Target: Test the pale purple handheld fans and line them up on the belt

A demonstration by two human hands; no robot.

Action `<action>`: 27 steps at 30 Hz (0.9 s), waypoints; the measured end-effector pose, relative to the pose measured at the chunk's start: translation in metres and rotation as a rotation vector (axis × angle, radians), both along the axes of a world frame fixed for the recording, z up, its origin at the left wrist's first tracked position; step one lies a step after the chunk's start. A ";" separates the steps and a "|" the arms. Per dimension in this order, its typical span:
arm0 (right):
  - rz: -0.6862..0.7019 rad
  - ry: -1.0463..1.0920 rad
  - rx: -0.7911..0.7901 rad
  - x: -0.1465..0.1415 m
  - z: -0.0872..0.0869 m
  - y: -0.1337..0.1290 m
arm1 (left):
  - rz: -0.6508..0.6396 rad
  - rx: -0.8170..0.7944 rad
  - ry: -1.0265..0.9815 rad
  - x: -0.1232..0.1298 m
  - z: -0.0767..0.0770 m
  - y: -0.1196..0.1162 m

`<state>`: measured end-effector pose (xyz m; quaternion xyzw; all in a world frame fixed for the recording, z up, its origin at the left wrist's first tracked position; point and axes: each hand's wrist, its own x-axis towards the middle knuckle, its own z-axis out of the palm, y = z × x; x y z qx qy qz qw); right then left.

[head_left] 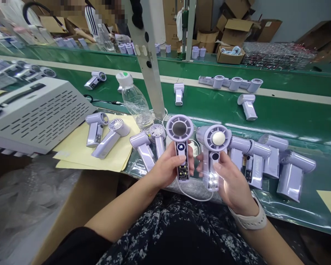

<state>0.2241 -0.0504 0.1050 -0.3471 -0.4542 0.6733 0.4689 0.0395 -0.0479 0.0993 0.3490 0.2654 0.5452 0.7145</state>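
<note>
My left hand (168, 165) is wrapped round the handle of a lilac handheld fan (180, 128) with a dark centre; its small round display is lit and the thumb lies on the handle below it. Beside it, my right hand (233, 180) grips a second lilac fan (217, 137) with a pale round centre and bright lights low on its handle. Both fans are upright, heads up, a small gap between them. A white cable (194, 198) loops beneath the two fans. Several more fans (292, 175) lie on the table to the right, and others (145, 151) to the left.
A plastic bottle (135, 99) stands near a metal post (151, 70). At left are a vented grey box (44, 114) and yellow paper (113, 158) under two fans. More fans (248, 106) lie on the green belt (209, 106). People and cardboard boxes (234, 29) are behind.
</note>
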 end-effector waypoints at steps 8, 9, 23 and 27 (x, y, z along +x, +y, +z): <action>-0.010 0.086 -0.019 -0.003 0.006 0.000 | 0.005 0.076 0.100 -0.003 0.005 -0.004; -0.012 0.093 -0.029 -0.003 0.006 0.001 | 0.004 0.075 0.103 -0.004 0.005 -0.003; -0.065 0.105 -0.060 -0.002 0.006 -0.003 | 0.041 0.099 0.191 -0.002 0.009 -0.006; -0.081 0.099 -0.098 0.000 0.007 -0.005 | 0.095 -0.004 0.241 -0.001 0.005 -0.004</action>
